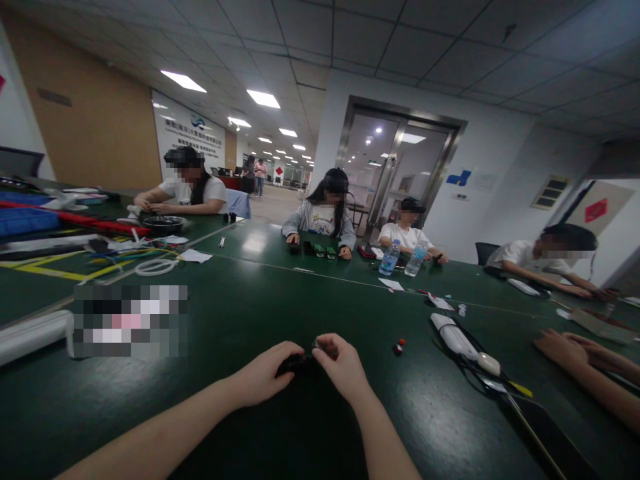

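Near the front of the dark green table (225, 320), my left hand (267, 373) grips a small black object (299, 364); its exact kind is too dark to make out. Close beside it, the thumb and fingers of my right hand (341, 363) are pinched together at the object's right end. Something tiny and greyish shows at those fingertips, too small to name. To the right of my hands lies a small red and black piece (399, 347), apart from both.
At right lie a white power strip (454, 339), a white rounded case (489, 363) and a dark phone-like slab (550, 433), near another person's hands (565, 350). Two water bottles (390, 259) stand farther back. Cables (156, 267) and blue trays (27, 221) lie left. Several people sit around the table.
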Available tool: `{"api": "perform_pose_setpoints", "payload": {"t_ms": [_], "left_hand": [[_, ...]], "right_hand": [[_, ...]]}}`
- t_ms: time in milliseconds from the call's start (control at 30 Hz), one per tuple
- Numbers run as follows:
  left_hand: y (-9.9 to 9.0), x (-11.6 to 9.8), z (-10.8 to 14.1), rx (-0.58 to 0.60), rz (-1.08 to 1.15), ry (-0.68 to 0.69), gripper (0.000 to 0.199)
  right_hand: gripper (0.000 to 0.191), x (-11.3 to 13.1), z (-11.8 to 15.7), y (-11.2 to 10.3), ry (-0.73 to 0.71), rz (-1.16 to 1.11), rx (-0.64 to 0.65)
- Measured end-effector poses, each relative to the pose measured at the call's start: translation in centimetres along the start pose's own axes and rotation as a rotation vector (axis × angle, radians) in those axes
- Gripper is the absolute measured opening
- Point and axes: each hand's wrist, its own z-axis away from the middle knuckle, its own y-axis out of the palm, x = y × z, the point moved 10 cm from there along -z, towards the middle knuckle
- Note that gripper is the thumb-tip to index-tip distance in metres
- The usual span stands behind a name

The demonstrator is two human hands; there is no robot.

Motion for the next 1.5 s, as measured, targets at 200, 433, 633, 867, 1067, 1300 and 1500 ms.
{"api": "perform_pose_setpoints", "payload": {"t_ms": [200,433,633,867,1067,1300,1500], "left_hand": [[0.0,0.4,-0.1,-0.017,0.008,-0.011,0.040],[0.1,0.1,-0.1,-0.009,-0.021,-0.001,0.030],[0.2,-0.6,0.0,0.012,-0.026,0.058,0.025],[0.7,-0.4,-0.1,0.056,-0.068,0.082,0.033],[-2.9,3.5,-0.4,-0.055,-0.217,0.011,0.034],[-15.4,14.2,4.8,-0.521,-0.463,-0.559,0.038],[-18.0,16.7,8.0,-0.700,-0.576,-0.767,0.041]], "right_hand": [[0.017,0.3,1.0,2.7,0.014,0.108,0.234],[0.015,1.0,1.1,2.8,-0.014,0.186,0.253],[0.015,0.9,1.2,2.9,-0.021,0.192,0.256],[0.018,0.3,1.0,3.4,-0.010,0.168,0.266],[0.027,-2.0,0.4,1.8,0.097,-0.005,0.156],[0.027,-3.5,0.4,1.9,0.158,-0.060,0.203],[0.026,-3.7,0.2,2.2,0.109,-0.089,0.207]]}}
